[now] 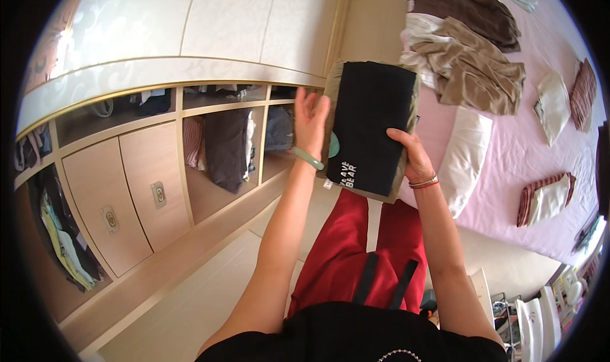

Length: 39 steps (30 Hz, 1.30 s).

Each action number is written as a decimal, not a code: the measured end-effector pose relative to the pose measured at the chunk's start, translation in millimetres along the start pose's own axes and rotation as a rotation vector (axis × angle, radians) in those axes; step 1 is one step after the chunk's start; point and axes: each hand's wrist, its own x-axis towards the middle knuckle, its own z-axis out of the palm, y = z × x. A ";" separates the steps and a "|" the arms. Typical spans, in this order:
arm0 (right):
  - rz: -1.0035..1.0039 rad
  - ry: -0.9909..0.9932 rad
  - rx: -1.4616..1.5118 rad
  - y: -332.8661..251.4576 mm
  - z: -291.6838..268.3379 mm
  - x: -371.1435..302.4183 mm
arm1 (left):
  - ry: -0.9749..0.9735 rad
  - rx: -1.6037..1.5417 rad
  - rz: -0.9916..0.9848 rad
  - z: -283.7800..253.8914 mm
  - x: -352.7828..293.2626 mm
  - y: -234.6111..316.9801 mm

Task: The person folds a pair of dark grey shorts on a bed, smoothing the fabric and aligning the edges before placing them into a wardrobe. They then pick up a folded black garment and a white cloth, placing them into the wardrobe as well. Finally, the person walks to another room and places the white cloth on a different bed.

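A folded black garment (372, 120) with white lettering and a small white tag lies on top of a folded olive garment (412, 98), whose edges show around it. My right hand (416, 158) grips this stack at its right edge, thumb on the black cloth and fingers hidden underneath. My left hand (310, 123), with a green bangle at its wrist, is raised just beside the stack's left edge. Its fingers are stretched and apart, holding nothing. The stack is held up in front of me, above my red trousers (333, 251).
To the left stands a wardrobe (219, 206) with open compartments of clothes and two small doors. At the right a bed (508, 149) with a pink sheet bears a brown garment (480, 69), a white folded cloth (469, 158) and a striped folded garment (546, 198). A rack (508, 314) is lower right.
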 end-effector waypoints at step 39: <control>0.096 0.038 -0.178 117.2 108.7 150.8 | -0.144 -0.118 0.264 -85.5 157.9 56.1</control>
